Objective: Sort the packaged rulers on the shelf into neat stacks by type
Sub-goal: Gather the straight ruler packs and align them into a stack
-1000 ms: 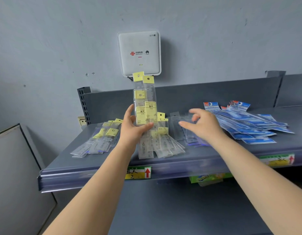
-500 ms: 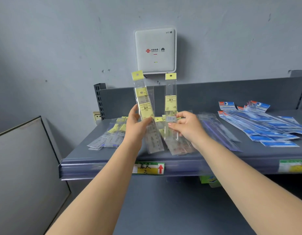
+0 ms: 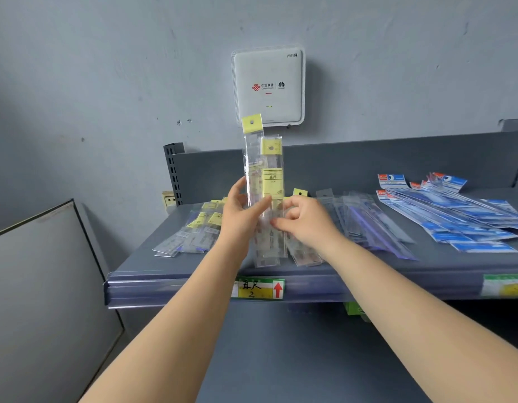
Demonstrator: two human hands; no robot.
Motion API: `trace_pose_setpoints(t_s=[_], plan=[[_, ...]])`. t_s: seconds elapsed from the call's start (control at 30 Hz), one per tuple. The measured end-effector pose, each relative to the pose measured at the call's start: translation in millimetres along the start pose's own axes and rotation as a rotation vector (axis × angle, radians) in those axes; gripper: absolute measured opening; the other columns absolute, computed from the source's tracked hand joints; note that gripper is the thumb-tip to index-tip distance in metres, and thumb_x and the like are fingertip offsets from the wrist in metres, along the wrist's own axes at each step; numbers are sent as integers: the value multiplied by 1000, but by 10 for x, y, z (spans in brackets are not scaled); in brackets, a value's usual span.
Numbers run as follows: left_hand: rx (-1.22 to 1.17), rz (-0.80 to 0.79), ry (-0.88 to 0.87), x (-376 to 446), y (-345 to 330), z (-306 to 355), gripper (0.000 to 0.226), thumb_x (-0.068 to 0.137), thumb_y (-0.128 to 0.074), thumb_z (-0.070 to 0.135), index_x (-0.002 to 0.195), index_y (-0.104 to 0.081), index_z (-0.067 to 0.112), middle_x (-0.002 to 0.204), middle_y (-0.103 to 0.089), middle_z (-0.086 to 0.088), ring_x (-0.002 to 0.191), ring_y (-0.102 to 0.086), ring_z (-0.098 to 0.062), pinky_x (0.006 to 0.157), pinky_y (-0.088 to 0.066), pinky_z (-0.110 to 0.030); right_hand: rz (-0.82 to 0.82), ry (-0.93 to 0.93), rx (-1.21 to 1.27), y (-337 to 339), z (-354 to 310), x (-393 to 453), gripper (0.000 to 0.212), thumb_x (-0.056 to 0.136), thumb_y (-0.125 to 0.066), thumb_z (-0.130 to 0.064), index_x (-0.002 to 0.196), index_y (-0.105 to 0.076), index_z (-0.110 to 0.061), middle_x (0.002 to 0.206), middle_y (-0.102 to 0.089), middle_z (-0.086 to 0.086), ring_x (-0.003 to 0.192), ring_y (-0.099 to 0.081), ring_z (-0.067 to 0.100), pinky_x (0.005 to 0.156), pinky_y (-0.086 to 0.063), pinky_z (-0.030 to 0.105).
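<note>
The left hand [image 3: 240, 216] grips a small upright bundle of yellow-labelled ruler packets [image 3: 265, 181], thumb across the near face and fingers behind, so the packets stand nearly vertical above the front middle of the shelf [image 3: 426, 269]. The right hand [image 3: 305, 221] sits just to the right of it, fingers curled and pinching the lower part of the shorter front packet in that same bundle; the two hands almost touch. The taller packet rises behind, its yellow header [image 3: 252, 123] reaching up in front of the white router [image 3: 268, 85] on the wall. Below the hands, more clear packets with yellow labels [image 3: 304, 254] lie fanned on the shelf near its front edge, partly hidden by the right wrist. To the left of the left hand, a loose heap of similar yellow-tagged packets [image 3: 193, 231] lies flat on the shelf. To the right of the right hand lies a pile of clear packets with purple rulers [image 3: 368, 225], and further right, well apart from the hands, a spread of blue-labelled ruler packets [image 3: 461, 219] with their headers pointing to the far side. On the shelf's front lip, directly below the hands, a yellow and green price tag [image 3: 259, 288] carries a red arrow.
</note>
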State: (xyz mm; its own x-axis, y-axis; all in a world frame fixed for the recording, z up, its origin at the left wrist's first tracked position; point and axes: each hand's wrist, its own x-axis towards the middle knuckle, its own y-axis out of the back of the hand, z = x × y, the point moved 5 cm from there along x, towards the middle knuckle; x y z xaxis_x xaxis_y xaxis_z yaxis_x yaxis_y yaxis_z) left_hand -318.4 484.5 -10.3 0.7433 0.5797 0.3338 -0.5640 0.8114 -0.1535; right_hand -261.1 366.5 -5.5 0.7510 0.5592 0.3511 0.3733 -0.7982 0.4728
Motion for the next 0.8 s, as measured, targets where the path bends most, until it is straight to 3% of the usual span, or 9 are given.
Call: trace_pose_setpoints(t_s=[0.07, 0.13, 0.23, 0.33, 0.4, 0.5, 0.6, 0.67, 0.8], plan=[[-4, 5, 7, 16, 65, -16, 58, 83, -66, 2, 130, -46, 29, 114, -64, -4, 90, -67, -20, 59, -53, -22, 34, -45, 112, 63, 65, 21, 36, 82, -69, -19, 113, -56, -6, 89, -72, 9, 72, -64, 15, 60, -49, 25], [21, 33, 4, 25, 147, -8, 59, 83, -66, 4, 131, -45, 30, 118, -62, -3, 99, -65, -20, 63, -53, -22, 78, -95, 174, 166, 162, 51, 32, 83, -68, -17, 111, -56, -7, 97, -70, 13, 79, -65, 18, 64, -50, 27], [24, 68, 8, 41, 228, -7, 61, 83, -69, 8, 133, -44, 31, 118, -61, -2, 101, -64, -20, 67, -53, -25, 70, -150, -159, 283, 274, 66, 42, 79, -72, -24, 115, -58, -6, 105, -68, 12, 97, -62, 25, 83, -49, 34], [39, 53, -19, 26, 185, 13, 60, 80, -72, 8, 130, -46, 30, 115, -62, -5, 98, -65, -20, 67, -54, -25, 99, -128, -328, 298, 235, 28, 57, 76, -74, -37, 122, -56, -10, 115, -60, 6, 102, -57, 21, 78, -45, 29], [56, 34, -44, 15, 101, 30, 59, 78, -75, 8, 125, -48, 31, 111, -63, -6, 96, -66, -19, 68, -55, -27, 75, -51, -170, 232, 113, -5, 53, 73, -73, -45, 116, -59, -16, 103, -60, -1, 93, -57, 14, 71, -43, 23], [58, 15, -58, -11, -36, 66, 53, 80, -72, 9, 123, -48, 29, 101, -59, 6, 86, -64, -1, 58, -52, -18, -51, 23, -83, 41, -19, -27, 39, 70, -77, -41, 96, -62, -16, 80, -62, -5, 75, -59, 11, 62, -45, 21], [21, -32, -20, 18, -135, 41, 44, 85, -66, 8, 123, -52, 26, 102, -63, 0, 88, -65, -17, 58, -54, -26, 39, 35, -39, 124, 25, 2, 21, 75, -76, -28, 81, -59, -18, 67, -67, 3, 66, -63, 19, 64, -50, 29], [3, -44, -2, 45, -181, 38, 43, 85, -61, 0, 119, -54, 27, 104, -65, -5, 85, -65, -20, 62, -56, -32, 70, 16, 59, 258, 109, 15, 15, 78, -74, -18, 81, -60, -22, 65, -68, 2, 66, -66, 19, 65, -51, 33], [-43, -58, 15, 83, -325, 33, 45, 85, -61, -3, 124, -53, 19, 106, -64, -8, 74, -66, -15, 60, -58, -35, 226, -45, 170, 795, 302, 11, 13, 81, -69, -10, 92, -64, -14, 68, -66, 1, 55, -58, 9, 54, -44, 20]])
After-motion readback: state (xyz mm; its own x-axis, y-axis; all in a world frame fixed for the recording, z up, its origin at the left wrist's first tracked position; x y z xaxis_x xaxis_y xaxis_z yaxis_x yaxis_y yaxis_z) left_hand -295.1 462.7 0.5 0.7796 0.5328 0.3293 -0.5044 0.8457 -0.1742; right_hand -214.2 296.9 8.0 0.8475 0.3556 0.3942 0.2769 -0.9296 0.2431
